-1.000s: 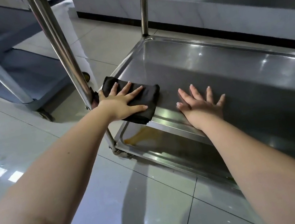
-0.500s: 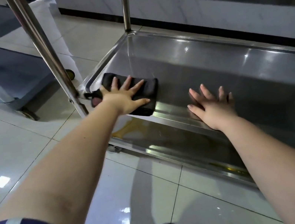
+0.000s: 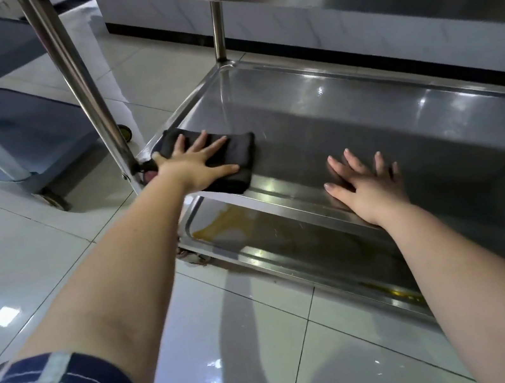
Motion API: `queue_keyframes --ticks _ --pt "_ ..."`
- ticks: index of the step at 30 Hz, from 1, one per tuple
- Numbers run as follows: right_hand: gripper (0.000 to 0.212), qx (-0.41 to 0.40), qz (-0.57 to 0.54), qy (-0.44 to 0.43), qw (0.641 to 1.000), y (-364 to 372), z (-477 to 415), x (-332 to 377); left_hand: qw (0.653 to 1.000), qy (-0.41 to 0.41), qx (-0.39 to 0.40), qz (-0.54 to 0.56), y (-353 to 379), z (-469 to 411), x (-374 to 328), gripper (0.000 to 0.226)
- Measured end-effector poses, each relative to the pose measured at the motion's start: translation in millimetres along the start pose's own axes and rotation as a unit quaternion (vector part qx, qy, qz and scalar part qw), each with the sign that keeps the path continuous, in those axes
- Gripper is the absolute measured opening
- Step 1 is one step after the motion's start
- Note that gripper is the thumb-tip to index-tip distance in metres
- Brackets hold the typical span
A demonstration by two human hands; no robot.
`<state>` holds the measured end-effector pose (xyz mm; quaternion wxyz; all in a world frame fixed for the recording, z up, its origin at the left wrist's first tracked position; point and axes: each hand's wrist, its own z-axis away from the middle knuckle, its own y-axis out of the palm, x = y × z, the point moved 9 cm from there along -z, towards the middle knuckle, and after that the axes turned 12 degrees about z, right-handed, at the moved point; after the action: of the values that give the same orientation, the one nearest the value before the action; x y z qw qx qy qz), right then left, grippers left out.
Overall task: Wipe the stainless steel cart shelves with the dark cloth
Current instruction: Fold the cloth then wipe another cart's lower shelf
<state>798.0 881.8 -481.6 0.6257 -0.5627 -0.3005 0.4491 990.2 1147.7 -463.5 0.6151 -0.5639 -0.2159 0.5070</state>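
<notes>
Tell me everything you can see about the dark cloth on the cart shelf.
The dark cloth is black or near-black, looks soft and thick, and is folded into a rough rectangular pad. It lies flat at the near left corner of the cart's middle shelf, close to the upright post, with its near edge reaching the shelf's rim. The left hand presses on it with fingers spread straight.

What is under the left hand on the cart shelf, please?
The folded dark cloth, pressed flat by the left hand on the steel shelf. The metal beneath the cloth is covered, so unseen.
</notes>
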Motion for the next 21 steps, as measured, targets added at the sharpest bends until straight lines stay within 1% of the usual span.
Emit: queue_keyframes --ticks 2,4,7,9,11,12,14,18,19,21 --pt "0.063 -0.004 0.007 0.004 1.0 -0.1 -1.3 1.2 1.0 -0.011 -0.006 -0.003 -2.1 -3.3 9.4 0.078" --pt "0.063 -0.003 0.012 0.011 1.0 0.1 -2.5 2.0 1.0 -0.011 -0.008 -0.014 3.3 -0.9 -3.2 0.078" --pt "0.063 0.0 0.001 0.009 1.0 -1.6 -0.5 4.5 0.999 0.021 0.001 -0.03 25.0 9.4 -53.5 0.078" --pt "0.061 0.002 -0.01 -0.008 1.0 -5.0 4.3 3.6 0.998 0.05 0.004 -0.036 40.0 17.3 -87.3 0.079" --pt "0.059 0.015 -0.006 -0.029 0.999 -3.4 13.0 -8.9 0.998 0.056 0.006 -0.037 47.1 20.8 -100.7 0.079" --pt "0.059 0.025 -0.004 -0.029 0.999 -0.1 19.3 -23.6 0.998 0.054 0.007 -0.036 47.7 21.6 -101.3 0.079" --pt "0.058 0.047 -0.021 0.005 0.999 11.3 33.3 -73.7 0.998 0.047 0.007 -0.035 47.4 22.9 -98.4 0.079" --pt "0.06 0.067 -0.059 0.142 0.986 39.0 69.3 -200.2 0.999 0.029 0.005 -0.027 50.3 29.7 -104.8 0.079" --pt "0.061 0.073 -0.059 0.163 0.982 45.1 75.3 -217.5 0.999 0.028 0.001 -0.024 52.1 31.7 -110.5 0.079" --pt "0.061 0.071 -0.05 0.176 0.98 51.1 79.9 -228.4 0.999 0.039 -0.005 -0.026 59.8 34.6 -130.4 0.08"
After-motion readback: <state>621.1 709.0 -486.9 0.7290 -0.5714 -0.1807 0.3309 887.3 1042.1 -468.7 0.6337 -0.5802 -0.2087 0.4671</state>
